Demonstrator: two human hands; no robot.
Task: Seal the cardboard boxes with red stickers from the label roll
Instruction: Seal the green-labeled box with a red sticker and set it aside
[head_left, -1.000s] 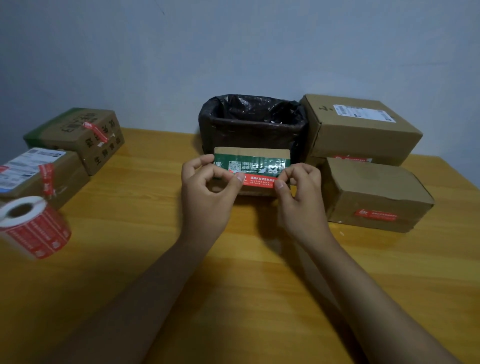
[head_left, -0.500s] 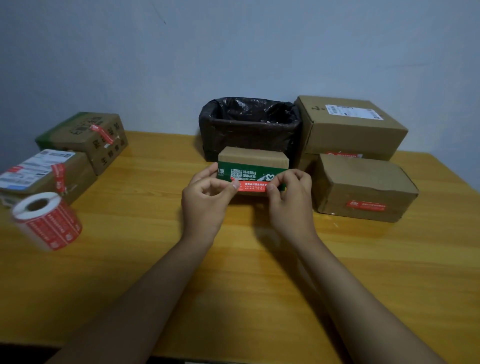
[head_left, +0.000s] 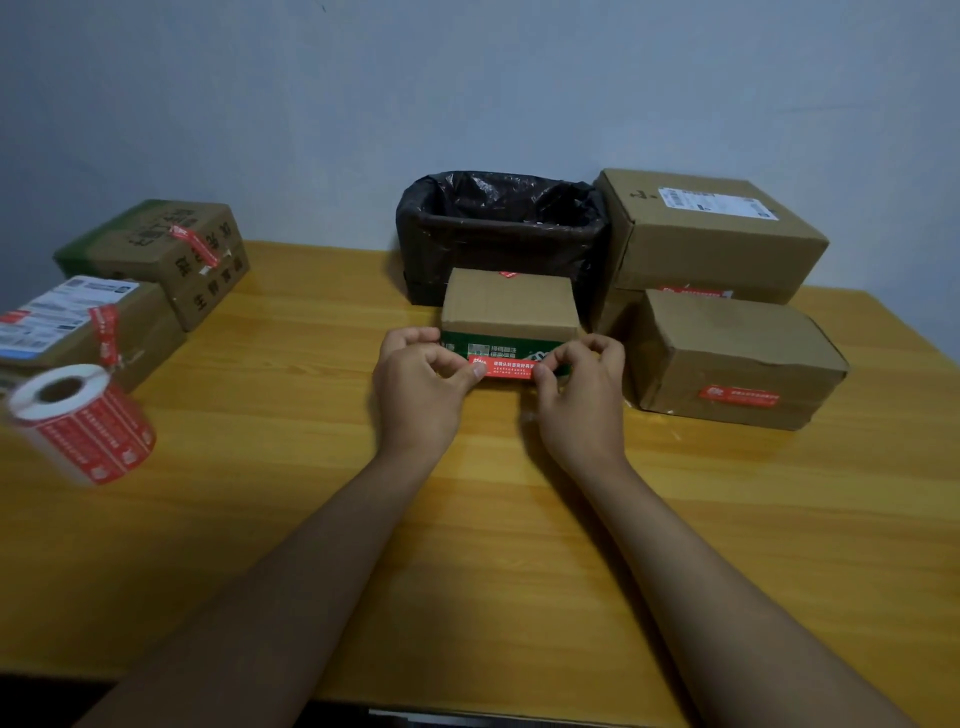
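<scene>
Right now, from my head view, the small cardboard box (head_left: 510, 304) sits on the wooden desk (head_left: 291, 519) at about twelve o'clock from my hands, its brown top up and its green printed front face toward me. My left hand (head_left: 418, 387) has its grip closed on the left end of a red sticker (head_left: 506, 368), thumb and curled fingers pinching it against the lower front of the box; my right hand (head_left: 582, 392) grips the right end of the same sticker in the same pinch. The sticker lies level across the front face, low down near the desk. A second bit of red shows at the far top edge of that box. Directly behind the box, at twelve o'clock, stands a bin lined with a black bag (head_left: 498, 228). At two o'clock a large box with a white label (head_left: 711, 234) stands behind a lower box (head_left: 737, 358), which carries a red sticker on its front. At nine o'clock the label roll (head_left: 83, 421) lies tilted on the desk, red labels wound around a white core. At ten o'clock are two more boxes, a labelled box (head_left: 78, 327) nearer and a printed box (head_left: 161, 254) behind it, each with a red strip over its top edge.
</scene>
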